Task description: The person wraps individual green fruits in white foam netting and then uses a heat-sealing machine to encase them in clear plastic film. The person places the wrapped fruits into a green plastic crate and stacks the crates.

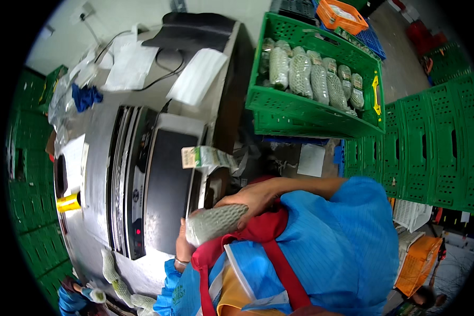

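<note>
A bundle in white foam netting and clear film (217,223) lies between my two hands, close to my chest. My right hand (252,197) grips its upper end, fingers curled over it. My left hand (183,241) holds its lower end; part of that hand is hidden behind the bundle. Beside the hands is a wrapping machine with a dark flat plate (168,189) and a lit red indicator. A roll of printed labels (209,158) sits at the plate's near edge. Several net-sleeved items (120,290) lie in a line on the steel table (91,233).
A green crate (316,114) holding several wrapped netted bundles (300,75) stands at upper right. Stacked green crates (426,146) rise at right. White sheets (197,77), a cable, a blue cloth (86,96) and a yellow roll (68,202) lie on the table. Another person (73,296) works at lower left.
</note>
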{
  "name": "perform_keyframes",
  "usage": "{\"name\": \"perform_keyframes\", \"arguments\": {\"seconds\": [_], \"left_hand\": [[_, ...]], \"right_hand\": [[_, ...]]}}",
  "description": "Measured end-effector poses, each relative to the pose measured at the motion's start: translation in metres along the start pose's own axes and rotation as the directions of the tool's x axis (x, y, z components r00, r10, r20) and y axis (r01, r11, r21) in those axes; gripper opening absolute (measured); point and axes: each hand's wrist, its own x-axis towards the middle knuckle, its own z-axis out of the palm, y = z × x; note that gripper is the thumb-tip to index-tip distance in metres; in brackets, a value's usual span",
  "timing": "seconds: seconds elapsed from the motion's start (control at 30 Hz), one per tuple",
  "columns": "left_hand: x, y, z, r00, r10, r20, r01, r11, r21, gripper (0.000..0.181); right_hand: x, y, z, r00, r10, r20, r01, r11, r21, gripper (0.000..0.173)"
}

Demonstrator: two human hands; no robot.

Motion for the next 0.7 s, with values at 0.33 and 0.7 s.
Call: {"name": "perform_keyframes", "arguments": {"seconds": [0.33, 0.7], "left_hand": [[0.205, 0.004, 0.259, 0.866, -0.139, 0.481, 0.209, 0.973, -0.095, 0.061], [0.362, -0.068, 0.451, 0.826, -0.360, 0.434, 0.373, 0.926, 0.059, 0.077]], "right_hand": [[-0.193, 0.069, -0.034, 0.823, -0.132, -0.553, 0.556, 0.389, 0.734, 0.063], [-0.348, 0.159, -0.065, 0.315, 0.251, -0.915, 0.856, 0.341, 0.388, 0.075]]}}
